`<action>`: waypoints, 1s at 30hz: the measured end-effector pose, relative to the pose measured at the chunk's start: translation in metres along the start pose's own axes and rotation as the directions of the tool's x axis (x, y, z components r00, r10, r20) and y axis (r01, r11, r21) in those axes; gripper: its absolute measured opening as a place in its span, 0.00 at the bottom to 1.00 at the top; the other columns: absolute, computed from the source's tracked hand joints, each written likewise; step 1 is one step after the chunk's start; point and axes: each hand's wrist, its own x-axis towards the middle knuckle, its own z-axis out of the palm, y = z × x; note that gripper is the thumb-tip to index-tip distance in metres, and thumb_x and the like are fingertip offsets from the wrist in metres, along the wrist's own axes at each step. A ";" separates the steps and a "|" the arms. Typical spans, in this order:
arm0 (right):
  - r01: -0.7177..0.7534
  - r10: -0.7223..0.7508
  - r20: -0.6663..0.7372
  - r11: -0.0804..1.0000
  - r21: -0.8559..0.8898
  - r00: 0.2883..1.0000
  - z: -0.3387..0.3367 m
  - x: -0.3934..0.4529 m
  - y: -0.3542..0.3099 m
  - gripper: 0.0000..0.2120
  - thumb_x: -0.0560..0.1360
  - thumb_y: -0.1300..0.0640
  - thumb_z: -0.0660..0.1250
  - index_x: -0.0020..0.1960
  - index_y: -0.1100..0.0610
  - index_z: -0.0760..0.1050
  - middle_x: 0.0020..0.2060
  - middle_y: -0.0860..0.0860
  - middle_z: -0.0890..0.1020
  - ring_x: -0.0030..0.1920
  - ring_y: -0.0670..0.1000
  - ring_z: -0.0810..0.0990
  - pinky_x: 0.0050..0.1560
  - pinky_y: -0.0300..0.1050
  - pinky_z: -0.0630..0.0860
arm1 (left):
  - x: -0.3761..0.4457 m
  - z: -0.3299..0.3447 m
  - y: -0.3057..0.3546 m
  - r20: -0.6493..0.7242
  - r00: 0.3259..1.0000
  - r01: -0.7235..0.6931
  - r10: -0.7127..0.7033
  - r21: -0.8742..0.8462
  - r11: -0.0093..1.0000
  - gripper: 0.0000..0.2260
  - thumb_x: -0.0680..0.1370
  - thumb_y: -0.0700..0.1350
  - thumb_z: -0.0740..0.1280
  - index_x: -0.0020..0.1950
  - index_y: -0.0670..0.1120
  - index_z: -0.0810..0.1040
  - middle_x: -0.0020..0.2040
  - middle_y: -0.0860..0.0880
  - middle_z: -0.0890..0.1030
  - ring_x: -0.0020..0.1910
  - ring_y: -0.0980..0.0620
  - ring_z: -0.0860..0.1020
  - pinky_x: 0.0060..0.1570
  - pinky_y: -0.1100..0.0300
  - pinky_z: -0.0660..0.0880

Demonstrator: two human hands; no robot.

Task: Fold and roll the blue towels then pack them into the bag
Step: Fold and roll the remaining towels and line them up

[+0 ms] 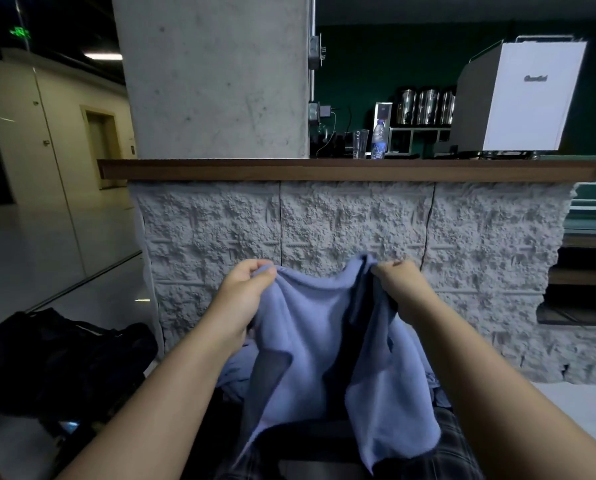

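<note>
**Blue towel held up by its top edge, both hands gripping**

I am holding one blue towel [310, 327] up in front of me, above my lap, unfolded and hanging in loose folds. My left hand [242, 292] is pinching the towel's upper left corner, its fingers [255, 266] curling over the edge with the thumb pressing from the near side. My right hand [398, 284] is gripping the upper right part, fingers closing round bunched cloth. More blue cloth [232, 374] is lying lower down behind the hanging towel. A dark bag [64, 362] is sitting on the floor at my left, apart from the towel. Ahead, a rough stone-faced bench [352, 169] with a wooden top is carrying a water bottle [378, 139], a glass [360, 143] and a white machine [525, 98].
</note>
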 end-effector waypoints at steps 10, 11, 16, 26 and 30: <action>0.174 -0.292 0.431 0.940 0.293 0.854 0.034 -0.047 -0.031 0.06 0.74 0.64 0.69 0.47 0.68 0.79 0.37 0.60 0.80 0.36 0.52 0.76 0.36 0.40 0.74 | -0.022 0.038 0.005 0.184 0.973 -0.155 0.139 0.075 0.985 0.13 0.78 0.34 0.62 0.59 0.49 0.72 0.51 0.45 0.80 0.52 0.52 0.78 0.56 0.59 0.73; 0.185 -0.322 0.456 0.929 0.320 0.830 0.036 -0.052 -0.033 0.07 0.75 0.66 0.67 0.49 0.70 0.78 0.39 0.61 0.80 0.38 0.53 0.77 0.40 0.41 0.76 | -0.023 0.039 0.004 0.172 0.973 -0.172 0.152 0.110 0.979 0.13 0.78 0.34 0.62 0.56 0.51 0.74 0.54 0.47 0.81 0.56 0.53 0.78 0.59 0.57 0.72; 0.204 -0.370 0.458 0.906 0.371 0.808 0.039 -0.062 -0.029 0.11 0.72 0.69 0.69 0.53 0.60 0.76 0.40 0.55 0.77 0.39 0.49 0.75 0.44 0.36 0.74 | -0.025 0.028 0.003 -0.002 0.994 -0.106 0.106 -0.012 0.994 0.07 0.76 0.37 0.64 0.44 0.49 0.78 0.48 0.45 0.83 0.52 0.47 0.80 0.57 0.51 0.75; 0.027 -0.130 0.298 0.945 0.326 0.946 0.025 -0.063 -0.007 0.11 0.72 0.62 0.71 0.34 0.57 0.71 0.31 0.55 0.75 0.30 0.49 0.71 0.30 0.42 0.65 | -0.032 0.009 0.020 -0.166 0.984 -0.109 0.066 -0.269 0.957 0.08 0.79 0.35 0.59 0.45 0.46 0.74 0.39 0.46 0.76 0.37 0.51 0.74 0.39 0.58 0.72; -0.117 -0.114 0.371 0.829 0.547 0.922 0.026 -0.074 -0.020 0.06 0.75 0.62 0.66 0.40 0.60 0.77 0.31 0.55 0.78 0.27 0.49 0.74 0.27 0.38 0.68 | -0.044 0.013 0.024 -0.001 0.996 -0.085 0.089 -0.310 0.947 0.10 0.79 0.35 0.60 0.55 0.48 0.73 0.43 0.46 0.81 0.38 0.49 0.80 0.33 0.60 0.78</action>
